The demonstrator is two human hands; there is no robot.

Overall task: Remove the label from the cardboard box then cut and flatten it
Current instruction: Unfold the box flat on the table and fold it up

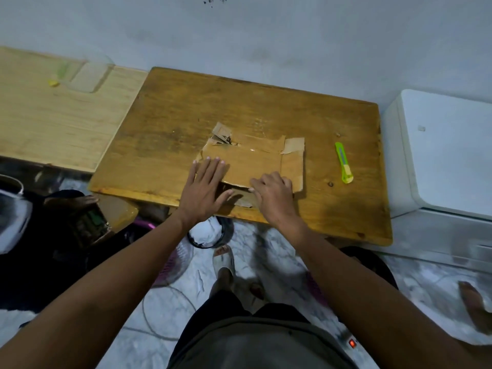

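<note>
Box [253, 161] lay at centre frame on the dark wooden table [173, 115], already cut open and mostly flat; long axis ran left to right across the frame. Torn, ragged paper at its upper-left corner, clear tape glinting across the top panel. Could not tell whether any label was left on it.

Left hand [205, 187] was spread wide, palm down, fingers splayed, pressing the left end of the box. It gripped nothing; it only pinned.

Right hand [274, 195] sat at the box's lower edge, right of centre, fingers curled and close together over the cardboard near a flap [245, 198] that jutted toward the table's near edge. Whether it pinched the flap or merely pressed could not be told; the fingertips were hidden under the knuckles.

Key relation: the flap lay between the two hands, just left of the right hand and touching or nearly touching the left thumb. The right hand was the nearer one to work it. The flap appeared raised, a shadow beneath it, so flattening was likely the step in hand.

Knife [344, 162], green and yellow, lay well apart at right of the box, long axis running roughly top to bottom of frame, untouched. The right hand was the nearer to it, should more cutting be needed.
</note>
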